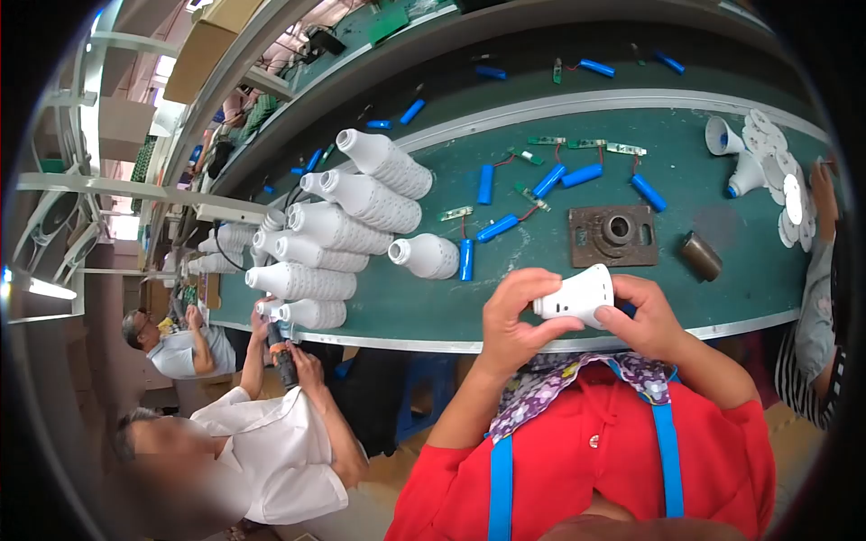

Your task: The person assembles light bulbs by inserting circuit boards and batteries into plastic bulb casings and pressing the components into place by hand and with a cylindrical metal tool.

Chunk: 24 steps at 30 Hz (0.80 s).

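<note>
Between my two hands is a white plastic housing (577, 296), held sideways over the table's front edge. My left hand (526, 317) is closed round its narrow end. The wider end is gripped by my right hand (642, 316). Just beyond it lies a brown metal fixture (613, 236) with a round ring in its middle. A dark metal cylinder (701, 257) rests on its side to the right. Blue batteries (582, 176) wired to small green circuit boards (587, 143) are spread behind the fixture. One short stack of white housings (424, 256) lies left of them.
Several stacks of white housings (338, 236) cover the table's left part. White discs (792, 198) and two white cones (748, 171) are at the right. More blue batteries (412, 111) lie on the rear strip. A co-worker (280, 442) holds a tool at the left; another person's arm (823, 207) is at the right.
</note>
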### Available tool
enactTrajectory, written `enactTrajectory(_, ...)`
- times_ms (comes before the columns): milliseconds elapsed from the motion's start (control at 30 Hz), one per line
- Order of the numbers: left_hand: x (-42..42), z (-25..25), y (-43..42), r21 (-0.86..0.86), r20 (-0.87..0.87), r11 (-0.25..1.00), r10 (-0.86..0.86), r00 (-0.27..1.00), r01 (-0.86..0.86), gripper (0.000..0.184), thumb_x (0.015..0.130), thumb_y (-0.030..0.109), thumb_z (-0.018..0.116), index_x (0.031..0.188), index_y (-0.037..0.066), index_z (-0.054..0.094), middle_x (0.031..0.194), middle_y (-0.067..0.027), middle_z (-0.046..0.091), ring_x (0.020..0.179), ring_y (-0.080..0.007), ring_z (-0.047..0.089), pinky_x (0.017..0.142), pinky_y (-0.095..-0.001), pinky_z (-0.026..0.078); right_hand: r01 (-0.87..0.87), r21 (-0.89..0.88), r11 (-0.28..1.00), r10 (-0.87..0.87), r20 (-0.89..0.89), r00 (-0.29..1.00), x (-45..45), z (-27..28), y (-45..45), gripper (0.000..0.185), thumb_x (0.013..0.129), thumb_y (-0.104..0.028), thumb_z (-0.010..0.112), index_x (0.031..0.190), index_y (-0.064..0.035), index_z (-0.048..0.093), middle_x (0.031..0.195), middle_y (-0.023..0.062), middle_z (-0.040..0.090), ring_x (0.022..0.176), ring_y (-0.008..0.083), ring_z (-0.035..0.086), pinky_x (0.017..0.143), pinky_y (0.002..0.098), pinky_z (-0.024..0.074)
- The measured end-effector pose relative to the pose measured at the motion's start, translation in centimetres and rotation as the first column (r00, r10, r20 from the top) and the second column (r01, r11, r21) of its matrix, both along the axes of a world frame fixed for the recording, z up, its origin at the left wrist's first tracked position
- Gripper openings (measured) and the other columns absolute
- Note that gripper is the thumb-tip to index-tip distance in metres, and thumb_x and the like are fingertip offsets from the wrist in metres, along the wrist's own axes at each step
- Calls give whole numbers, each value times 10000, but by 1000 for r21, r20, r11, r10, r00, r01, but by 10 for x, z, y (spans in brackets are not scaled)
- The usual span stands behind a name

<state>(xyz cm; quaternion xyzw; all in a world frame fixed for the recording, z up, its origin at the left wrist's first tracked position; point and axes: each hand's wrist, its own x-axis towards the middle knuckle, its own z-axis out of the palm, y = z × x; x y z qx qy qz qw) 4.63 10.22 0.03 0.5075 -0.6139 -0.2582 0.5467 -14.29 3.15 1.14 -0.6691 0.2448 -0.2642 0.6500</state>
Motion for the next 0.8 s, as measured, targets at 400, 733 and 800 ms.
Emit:
enactTrajectory(400, -8, 15, 10, 272, -268, 962, 46, 962, 30, 148, 864, 37, 532, 938, -70, 604, 1258, -159, 413, 960, -193, 563, 701, -270, 528, 140, -106, 984, -139, 18, 990, 1, 9, -2, 215, 776, -144, 607, 932, 3, 590, 807, 134, 568, 706, 221, 549, 625, 322, 441)
enactTrajectory(733, -12, -4, 8, 278, -660, 951, 87, 746, 134, 245, 889, 64, 497, 1077, -84, 550, 1301, -107, 401, 1073, -218, 512, 873, -378, 456, 11, -201, 979, -22, -50, 999, -3, 11, -8, 297, 754, -176, 667, 978, -17, 553, 796, 104, 546, 722, 228, 540, 636, 330, 438)
enactTrajectory(800, -11, -3, 8, 221, -751, 965, 74, 657, 143, 247, 893, 67, 493, 1090, -74, 543, 1309, -103, 397, 1082, -216, 507, 865, -382, 458, -43, -230, 972, 45, 1, 999, -10, 14, -10, 402, 729, -164, 696, 1064, -40, 513, 886, 96, 547, 776, 245, 539, 676, 329, 453)
